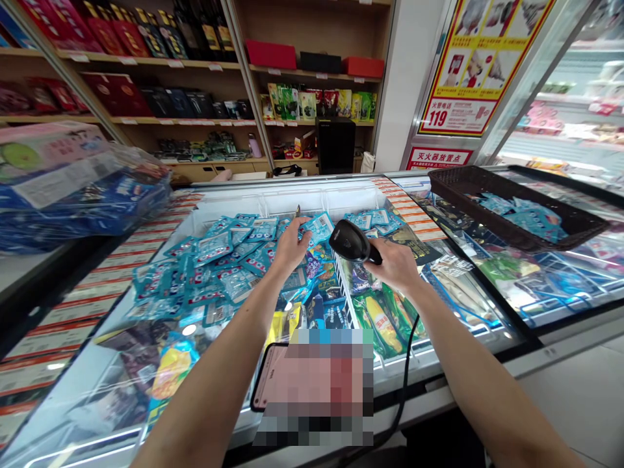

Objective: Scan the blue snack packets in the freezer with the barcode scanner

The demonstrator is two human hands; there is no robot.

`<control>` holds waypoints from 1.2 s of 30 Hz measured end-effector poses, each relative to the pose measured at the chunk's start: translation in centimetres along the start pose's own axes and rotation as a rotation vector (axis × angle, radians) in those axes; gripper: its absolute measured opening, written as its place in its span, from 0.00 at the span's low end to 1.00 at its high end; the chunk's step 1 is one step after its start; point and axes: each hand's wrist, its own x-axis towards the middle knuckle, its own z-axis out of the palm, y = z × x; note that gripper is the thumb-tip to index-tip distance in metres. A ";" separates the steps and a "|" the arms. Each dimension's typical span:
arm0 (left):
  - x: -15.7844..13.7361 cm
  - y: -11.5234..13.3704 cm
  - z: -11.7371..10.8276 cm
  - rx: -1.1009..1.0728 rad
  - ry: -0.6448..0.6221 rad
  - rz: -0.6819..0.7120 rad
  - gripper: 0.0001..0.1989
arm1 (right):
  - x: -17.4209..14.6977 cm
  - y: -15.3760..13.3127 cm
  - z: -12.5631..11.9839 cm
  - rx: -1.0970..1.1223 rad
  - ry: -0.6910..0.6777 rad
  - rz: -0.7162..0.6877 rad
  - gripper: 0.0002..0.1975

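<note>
My left hand (291, 246) reaches out over the freezer's glass top, its fingers closed on the edge of a small blue packet (320, 226) whose barcode faces up. In my right hand (398, 265) is a black handheld barcode scanner (350, 242), its head turned toward that packet and close to it. A cable runs down from the scanner. To the left a large loose pile of similar blue packets (214, 250) lies on the glass. A smaller group of packets (385, 220) lies beyond the scanner. A phone (263, 385), partly blurred out, rests near the front edge.
A dark brown basket (517, 195) with some blue packets stands at the right. Stacked boxes in plastic wrap (73, 185) sit at the left. Frozen goods show beneath the glass. Shelves with bottles and boxes (319, 62) line the back wall, beside a fire notice (451, 120).
</note>
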 end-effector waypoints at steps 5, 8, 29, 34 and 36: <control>-0.1 0.0 0.0 0.046 0.146 0.065 0.19 | 0.1 0.3 0.1 -0.041 0.065 0.082 0.19; -0.4 0.4 -0.4 0.092 0.294 0.062 0.18 | 0.1 0.4 0.1 -0.058 0.088 0.094 0.18; -1.3 1.7 0.0 0.683 -0.022 0.302 0.14 | 0.4 1.9 -0.9 -0.139 0.015 0.300 0.17; -1.3 1.8 -0.2 0.770 -0.017 0.315 0.17 | 0.4 2.2 -1.2 -0.152 -0.011 0.344 0.16; -1.3 2.2 -0.1 0.719 -0.033 0.384 0.19 | 0.4 2.2 -1.2 -0.155 -0.013 0.340 0.16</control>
